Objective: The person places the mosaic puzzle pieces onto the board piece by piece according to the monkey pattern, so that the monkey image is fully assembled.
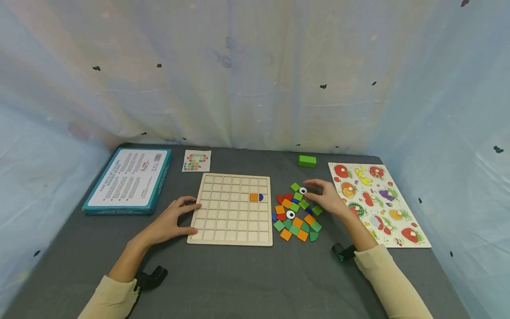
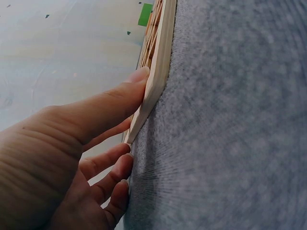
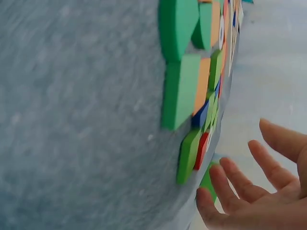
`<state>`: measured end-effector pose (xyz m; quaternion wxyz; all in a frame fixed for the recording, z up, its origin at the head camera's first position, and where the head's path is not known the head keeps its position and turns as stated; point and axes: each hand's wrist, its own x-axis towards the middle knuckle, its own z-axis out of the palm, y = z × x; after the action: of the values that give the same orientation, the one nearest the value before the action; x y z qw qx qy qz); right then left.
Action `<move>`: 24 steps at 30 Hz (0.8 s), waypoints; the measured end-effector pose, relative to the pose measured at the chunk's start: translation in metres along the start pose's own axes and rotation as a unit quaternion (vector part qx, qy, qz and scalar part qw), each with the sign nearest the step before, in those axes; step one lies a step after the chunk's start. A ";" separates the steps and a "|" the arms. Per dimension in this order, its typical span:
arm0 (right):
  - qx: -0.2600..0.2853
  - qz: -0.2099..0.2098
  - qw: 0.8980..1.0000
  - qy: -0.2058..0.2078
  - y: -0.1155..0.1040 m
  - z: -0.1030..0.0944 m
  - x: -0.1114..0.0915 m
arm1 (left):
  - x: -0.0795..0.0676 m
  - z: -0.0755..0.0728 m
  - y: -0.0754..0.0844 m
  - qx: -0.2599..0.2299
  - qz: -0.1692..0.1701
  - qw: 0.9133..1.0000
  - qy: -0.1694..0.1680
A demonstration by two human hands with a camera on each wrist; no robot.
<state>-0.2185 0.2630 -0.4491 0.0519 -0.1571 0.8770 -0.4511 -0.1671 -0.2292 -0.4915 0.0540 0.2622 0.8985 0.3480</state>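
A wooden grid board [image 1: 223, 212] lies in the middle of the table. An orange square [image 1: 253, 197] and a blue half-round piece [image 1: 260, 197] sit side by side in its cells. My left hand [image 1: 169, 223] touches the board's left edge, thumb [image 2: 139, 75] at the rim, fingers relaxed. To the right of the board is a loose pile of green, orange, red and blue pieces [image 1: 298, 223], among them two white eye pieces with black centres. My right hand [image 1: 326, 197] hovers at the pile's far right, thumb and fingers apart, beside the upper eye piece [image 1: 303, 190]. Nothing shows in its grasp.
A pattern card [image 1: 197, 161] lies behind the board. At the left is a teal-edged box [image 1: 125, 179]. A green block [image 1: 307, 161] stands at the back, and a fruit picture board [image 1: 378, 204] lies at the right, under my right forearm.
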 end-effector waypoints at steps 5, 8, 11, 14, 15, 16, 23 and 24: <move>0.034 0.046 0.998 0.024 0.009 -0.006 -0.002 | 0.000 0.000 0.000 0.001 -0.001 1.000 0.000; 0.039 0.046 0.998 0.026 0.012 -0.006 -0.002 | 0.000 -0.001 0.000 0.001 -0.001 1.000 0.001; 0.047 0.042 0.998 0.023 0.011 -0.004 -0.001 | -0.001 -0.001 0.000 0.000 -0.001 1.000 0.001; 0.048 0.039 0.998 0.024 0.009 -0.002 0.001 | -0.001 0.000 0.000 0.000 0.000 1.000 0.000; 0.045 0.039 0.998 0.025 0.008 -0.001 0.001 | -0.001 0.000 -0.001 0.000 0.000 1.000 -0.001; 0.041 0.041 0.998 0.029 0.008 0.000 0.002 | -0.001 0.000 -0.001 0.000 0.000 1.000 -0.001; 0.007 0.048 0.998 0.030 0.009 0.001 0.009 | 0.000 -0.001 0.001 -0.002 -0.003 1.000 0.000; 0.000 0.049 0.998 0.029 0.010 0.001 0.010 | 0.000 -0.001 0.001 -0.001 -0.003 1.000 0.000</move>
<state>-0.2300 0.2643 -0.4573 0.0488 -0.1006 0.8849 -0.4521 -0.1671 -0.2288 -0.4900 0.0553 0.2597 0.8988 0.3489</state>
